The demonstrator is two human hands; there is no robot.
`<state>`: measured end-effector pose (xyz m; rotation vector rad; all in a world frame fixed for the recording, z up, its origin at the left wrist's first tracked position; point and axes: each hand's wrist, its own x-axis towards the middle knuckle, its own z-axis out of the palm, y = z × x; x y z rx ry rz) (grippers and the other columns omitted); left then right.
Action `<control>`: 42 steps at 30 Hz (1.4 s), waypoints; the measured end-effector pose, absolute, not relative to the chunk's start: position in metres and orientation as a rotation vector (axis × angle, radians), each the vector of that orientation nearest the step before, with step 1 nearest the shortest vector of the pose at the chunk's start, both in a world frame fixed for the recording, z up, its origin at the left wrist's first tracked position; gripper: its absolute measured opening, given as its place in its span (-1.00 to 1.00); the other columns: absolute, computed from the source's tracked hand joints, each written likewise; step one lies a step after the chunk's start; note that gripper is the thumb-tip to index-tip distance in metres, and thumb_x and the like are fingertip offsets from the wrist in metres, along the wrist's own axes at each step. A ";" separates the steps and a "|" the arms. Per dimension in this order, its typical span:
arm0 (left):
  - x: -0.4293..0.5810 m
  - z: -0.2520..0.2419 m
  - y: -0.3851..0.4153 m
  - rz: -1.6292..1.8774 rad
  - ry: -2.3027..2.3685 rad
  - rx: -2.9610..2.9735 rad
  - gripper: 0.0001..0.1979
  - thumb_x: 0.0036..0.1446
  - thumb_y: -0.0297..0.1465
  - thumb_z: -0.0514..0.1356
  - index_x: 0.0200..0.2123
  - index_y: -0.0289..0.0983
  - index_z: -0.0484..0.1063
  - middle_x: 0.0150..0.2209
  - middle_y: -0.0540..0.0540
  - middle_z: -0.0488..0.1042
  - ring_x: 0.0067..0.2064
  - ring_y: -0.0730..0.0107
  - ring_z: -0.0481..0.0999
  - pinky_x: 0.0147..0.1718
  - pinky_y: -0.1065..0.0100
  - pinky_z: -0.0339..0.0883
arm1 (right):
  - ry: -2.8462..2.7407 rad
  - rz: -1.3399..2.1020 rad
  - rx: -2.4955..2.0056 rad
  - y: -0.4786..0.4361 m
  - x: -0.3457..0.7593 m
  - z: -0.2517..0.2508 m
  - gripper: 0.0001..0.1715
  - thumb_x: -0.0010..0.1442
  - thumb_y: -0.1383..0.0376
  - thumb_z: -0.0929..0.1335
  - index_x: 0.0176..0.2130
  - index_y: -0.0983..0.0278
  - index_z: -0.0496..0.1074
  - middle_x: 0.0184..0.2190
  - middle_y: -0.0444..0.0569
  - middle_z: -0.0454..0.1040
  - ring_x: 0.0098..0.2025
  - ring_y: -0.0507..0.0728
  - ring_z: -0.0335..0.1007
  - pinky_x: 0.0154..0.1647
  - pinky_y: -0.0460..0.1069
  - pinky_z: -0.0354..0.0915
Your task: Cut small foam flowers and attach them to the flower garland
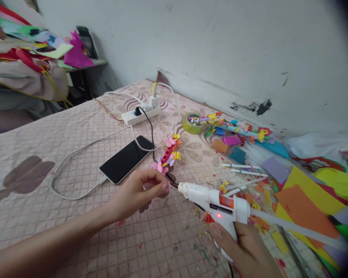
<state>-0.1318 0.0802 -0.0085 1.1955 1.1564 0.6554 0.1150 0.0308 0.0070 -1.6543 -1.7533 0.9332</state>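
Observation:
My right hand (234, 243) is wrapped around the grip of a white glue gun (208, 199), with a finger by its orange trigger. A red light glows on its side, and a translucent glue stick (295, 227) sticks out of the back. My left hand (145, 189) is closed in a pinch at the nozzle, holding a small pink piece (169, 187) mostly hidden by the fingertips. Just beyond that hand lies a red stick decorated with foam flowers (167, 154) in pink, yellow and orange.
A phone (127, 159) charges from a white power strip (141, 116). Along the wall are a roll of tape (193, 124) and a flower-covered stick (240, 130). Coloured sheets (307, 212), scraps and scissors (292, 251) lie at right. Another person sits at the far left.

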 end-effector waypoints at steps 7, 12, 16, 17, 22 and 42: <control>-0.132 -0.008 0.081 0.666 1.152 1.199 -0.68 0.10 -0.16 0.17 -0.32 -0.33 0.39 -0.44 -0.06 0.47 -0.68 0.66 0.23 -0.74 0.54 0.15 | -1.888 0.998 -1.611 0.031 0.115 0.009 -0.62 0.17 0.04 0.26 -0.27 0.22 0.53 -0.45 -0.03 0.56 -0.37 0.21 0.49 -0.35 0.01 0.43; -0.132 -0.007 0.080 0.669 1.153 1.179 -0.69 0.09 -0.16 0.18 -0.33 -0.33 0.40 -0.45 -0.05 0.46 -0.69 0.66 0.22 -0.75 0.55 0.15 | -1.884 1.014 -1.606 0.030 0.113 0.011 -0.62 0.18 0.05 0.25 -0.28 0.23 0.52 -0.47 -0.04 0.55 -0.42 0.19 0.47 -0.39 -0.01 0.41; -0.132 -0.007 0.080 0.672 1.153 1.182 -0.69 0.10 -0.16 0.18 -0.33 -0.33 0.39 -0.45 -0.06 0.46 -0.67 0.65 0.24 -0.73 0.54 0.17 | -1.872 1.030 -1.599 0.031 0.112 0.012 -0.63 0.17 0.05 0.26 -0.29 0.23 0.52 -0.47 -0.04 0.54 -0.39 0.20 0.46 -0.37 -0.01 0.41; -0.132 -0.007 0.080 0.672 1.149 1.181 -0.69 0.10 -0.16 0.18 -0.33 -0.33 0.39 -0.44 -0.06 0.46 -0.67 0.65 0.23 -0.73 0.54 0.17 | -1.867 1.028 -1.600 0.031 0.111 0.012 -0.64 0.17 0.05 0.27 -0.29 0.23 0.52 -0.47 -0.04 0.53 -0.39 0.20 0.46 -0.36 0.00 0.41; -0.132 -0.007 0.080 0.670 1.144 1.182 -0.69 0.11 -0.16 0.17 -0.31 -0.33 0.39 -0.44 -0.06 0.46 -0.68 0.66 0.22 -0.74 0.54 0.15 | -1.873 1.021 -1.596 0.031 0.111 0.011 -0.65 0.17 0.05 0.27 -0.28 0.21 0.50 -0.46 -0.06 0.52 -0.40 0.18 0.45 -0.36 -0.01 0.41; -0.133 -0.008 0.080 0.677 1.125 1.165 -0.69 0.12 -0.15 0.16 -0.35 -0.32 0.36 -0.44 -0.03 0.44 -0.69 0.67 0.23 -0.73 0.53 0.14 | -1.881 0.992 -1.653 0.028 0.118 0.006 -0.62 0.17 0.03 0.27 -0.29 0.24 0.52 -0.46 -0.04 0.54 -0.39 0.20 0.46 -0.38 -0.02 0.41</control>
